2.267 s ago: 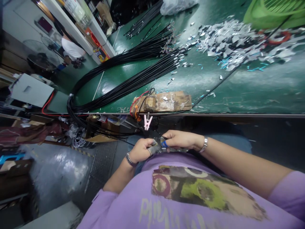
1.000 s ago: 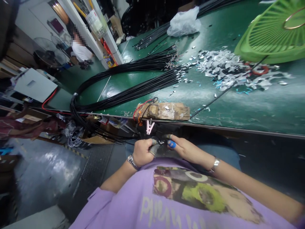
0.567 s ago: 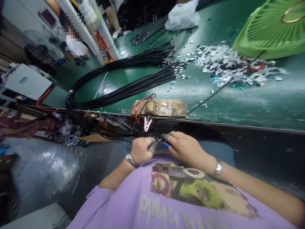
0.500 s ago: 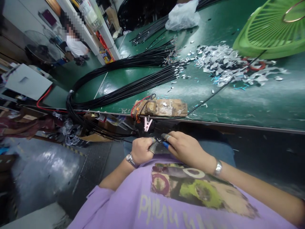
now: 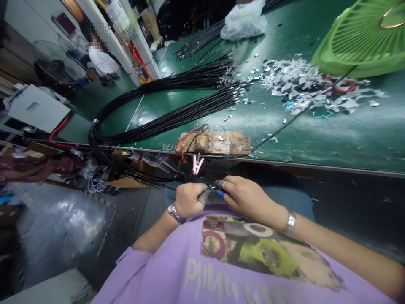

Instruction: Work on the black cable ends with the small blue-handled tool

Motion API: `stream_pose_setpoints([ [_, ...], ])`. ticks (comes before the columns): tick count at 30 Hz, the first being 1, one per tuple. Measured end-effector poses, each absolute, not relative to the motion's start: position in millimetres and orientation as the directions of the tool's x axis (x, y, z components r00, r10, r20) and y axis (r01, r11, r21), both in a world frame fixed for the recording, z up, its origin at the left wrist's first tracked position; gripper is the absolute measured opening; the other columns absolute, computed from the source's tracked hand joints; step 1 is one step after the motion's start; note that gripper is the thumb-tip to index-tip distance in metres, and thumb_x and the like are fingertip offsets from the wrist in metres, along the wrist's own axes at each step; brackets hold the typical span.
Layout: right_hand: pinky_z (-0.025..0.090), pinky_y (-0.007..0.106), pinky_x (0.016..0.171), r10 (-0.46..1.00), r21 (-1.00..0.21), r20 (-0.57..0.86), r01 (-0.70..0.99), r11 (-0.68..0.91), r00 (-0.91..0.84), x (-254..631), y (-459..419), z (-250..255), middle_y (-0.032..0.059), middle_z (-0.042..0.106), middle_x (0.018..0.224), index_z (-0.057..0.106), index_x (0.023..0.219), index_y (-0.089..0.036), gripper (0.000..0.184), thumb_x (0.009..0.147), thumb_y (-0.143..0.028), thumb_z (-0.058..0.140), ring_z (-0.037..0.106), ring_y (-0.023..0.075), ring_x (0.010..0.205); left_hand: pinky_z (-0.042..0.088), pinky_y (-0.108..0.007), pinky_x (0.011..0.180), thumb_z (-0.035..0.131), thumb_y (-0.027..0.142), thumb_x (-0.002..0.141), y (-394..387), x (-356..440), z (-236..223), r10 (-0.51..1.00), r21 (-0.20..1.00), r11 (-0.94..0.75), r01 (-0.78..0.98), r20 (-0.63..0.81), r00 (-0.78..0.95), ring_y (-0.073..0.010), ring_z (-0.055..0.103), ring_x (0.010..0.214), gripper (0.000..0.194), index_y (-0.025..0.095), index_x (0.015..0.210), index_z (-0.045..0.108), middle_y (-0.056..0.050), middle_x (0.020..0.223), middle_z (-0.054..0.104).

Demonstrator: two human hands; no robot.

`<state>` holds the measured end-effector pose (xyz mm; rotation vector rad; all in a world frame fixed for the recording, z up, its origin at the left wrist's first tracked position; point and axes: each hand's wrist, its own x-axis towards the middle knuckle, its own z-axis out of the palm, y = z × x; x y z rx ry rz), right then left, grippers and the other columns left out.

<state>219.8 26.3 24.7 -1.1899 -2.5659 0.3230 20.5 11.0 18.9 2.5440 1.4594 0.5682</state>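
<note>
My left hand [image 5: 190, 197] pinches a black cable [image 5: 169, 187] near its end, just off the table's front edge. A small silvery bit, perhaps foil or bare wire, shows at the tip between both hands. Close on its right, my right hand [image 5: 242, 192] has its fingers closed at that cable end, with coverings on thumb and fingers, one of them blue. What exactly the right fingers grip is too small to make out. Beyond the hands, a pink clothes peg [image 5: 198, 165] hangs by the wooden block [image 5: 221, 142] on the table edge.
A long bundle of black cables [image 5: 152, 126] curves over the green table [image 5: 316, 139] and off its front left edge. Foil scraps [image 5: 291, 84] lie by a green fan [image 5: 357, 46]. A plastic bag [image 5: 243, 21] sits at the back. Another person [image 5: 103, 61] is at far left.
Both hands stay nearly in place at the cable end. The silvery bit between the fingers shows slightly more clearly. The whole view has shifted a little.
</note>
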Motion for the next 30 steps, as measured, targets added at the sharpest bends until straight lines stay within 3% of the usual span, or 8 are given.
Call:
stream_pose_setpoints([
  [8, 0.038, 0.026, 0.060, 0.751, -0.377, 0.214, 0.656, 0.654, -0.625, 222, 27, 15, 0.0062, 0.059, 0.071, 0.061, 0.076, -0.015, 0.014, 0.080, -0.015, 0.048, 0.053, 0.0164, 0.067, 0.041, -0.024, 0.056, 0.054, 0.020, 0.072, 12, 19, 18, 0.888, 0.401, -0.459, 0.793, 0.190, 0.419, -0.0148, 0.061, 0.059, 0.013, 0.019, 0.076, 0.067, -0.003, 0.063, 0.067],
  [15, 0.040, 0.028, 0.061, 0.689, -0.325, 0.278, 0.610, 0.723, -0.669, 224, 28, 12, 0.0090, 0.060, 0.075, 0.062, 0.079, -0.014, 0.014, 0.079, -0.016, 0.047, 0.053, 0.0177, 0.067, 0.042, -0.023, 0.056, 0.056, 0.022, 0.075, 12, 20, 19, 0.939, 0.510, -0.332, 0.793, 0.098, 0.330, -0.0144, 0.060, 0.059, 0.010, 0.019, 0.075, 0.066, -0.003, 0.063, 0.067],
  [20, 0.044, 0.028, 0.062, 0.725, -0.408, 0.277, 0.606, 0.683, -0.631, 225, 29, 10, 0.0080, 0.061, 0.075, 0.061, 0.082, -0.016, 0.015, 0.078, -0.017, 0.047, 0.055, 0.0180, 0.068, 0.044, -0.022, 0.058, 0.055, 0.025, 0.078, 13, 21, 17, 0.972, 0.725, -0.195, 0.661, 0.054, 0.227, -0.0126, 0.059, 0.061, 0.011, 0.018, 0.077, 0.064, -0.003, 0.068, 0.068],
  [24, 0.049, 0.031, 0.069, 0.778, -0.523, 0.340, 0.582, 0.623, -0.528, 223, 29, 9, 0.0087, 0.063, 0.088, 0.058, 0.093, -0.018, 0.021, 0.076, -0.017, 0.046, 0.058, 0.0198, 0.078, 0.039, -0.018, 0.047, 0.056, 0.037, 0.079, 15, 22, 16, 0.980, 0.895, 0.004, 0.446, -0.092, 0.176, -0.0074, 0.048, 0.047, 0.023, 0.015, 0.071, 0.058, 0.002, 0.055, 0.058],
  [27, 0.050, 0.033, 0.073, 0.743, -0.490, 0.412, 0.559, 0.669, -0.528, 220, 28, 10, 0.0105, 0.063, 0.096, 0.056, 0.099, -0.017, 0.026, 0.076, -0.016, 0.046, 0.058, 0.0212, 0.086, 0.035, -0.016, 0.043, 0.059, 0.039, 0.077, 16, 21, 15, 0.976, 0.916, 0.062, 0.395, -0.138, 0.168, -0.0057, 0.043, 0.044, 0.026, 0.014, 0.069, 0.055, 0.004, 0.052, 0.053],
  [30, 0.049, 0.034, 0.074, 0.708, -0.406, 0.414, 0.580, 0.707, -0.573, 217, 27, 12, 0.0130, 0.063, 0.096, 0.056, 0.102, -0.014, 0.024, 0.080, -0.019, 0.046, 0.057, 0.0226, 0.085, 0.036, -0.017, 0.046, 0.055, 0.031, 0.079, 15, 20, 15, 0.982, 0.884, 0.018, 0.468, -0.104, 0.158, -0.0068, 0.047, 0.048, 0.019, 0.014, 0.070, 0.055, 0.002, 0.055, 0.056],
])
